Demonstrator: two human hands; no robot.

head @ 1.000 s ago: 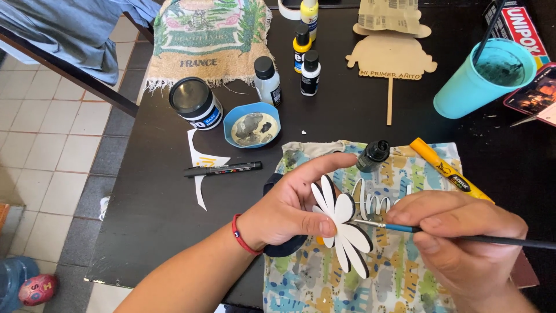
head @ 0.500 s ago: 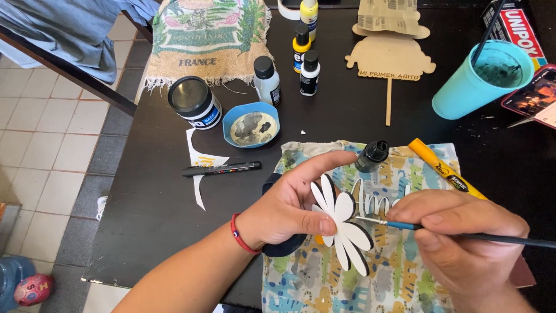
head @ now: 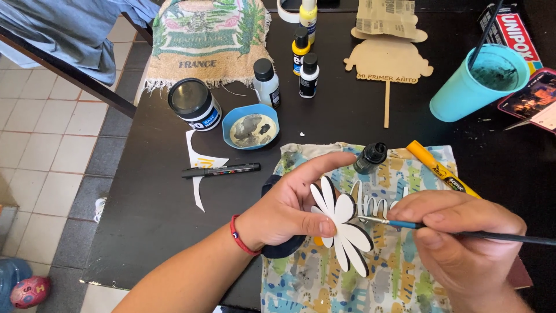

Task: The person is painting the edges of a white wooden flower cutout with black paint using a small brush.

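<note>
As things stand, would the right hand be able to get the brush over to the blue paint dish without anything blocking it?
Probably yes. The right hand holds the paintbrush at the white flower cutout; the blue dish sits open on the black table. Only the left hand, holding the flower, lies partly across the path.

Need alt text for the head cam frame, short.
Left hand holds a white flower-shaped cutout over a patterned cloth while the right hand touches a thin paintbrush to it. Paint bottles, a blue dish and a turquoise cup sit behind on the black table.
</note>
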